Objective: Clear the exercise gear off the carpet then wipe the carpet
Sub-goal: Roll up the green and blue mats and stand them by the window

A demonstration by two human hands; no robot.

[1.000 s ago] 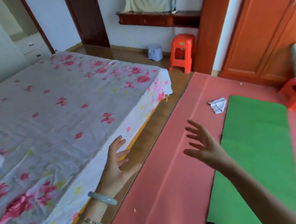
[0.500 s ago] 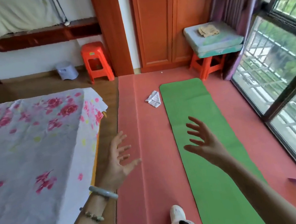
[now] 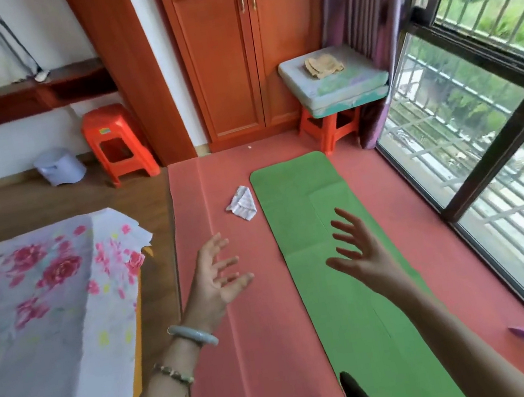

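Bright daylight floods in through the window (image 3: 483,29) at the right, and shadows are faint. Wide-angle distortion bows lines near the edges; detail is slightly soft.

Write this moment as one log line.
left hand: open, empty | right hand: open, empty | green mat: flat on carpet | cloth: beside green mat

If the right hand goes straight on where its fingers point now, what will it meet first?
Probably the green mat: the right hand hovers open over it and points along it. Nothing else shows in that line, though depth is unclear.
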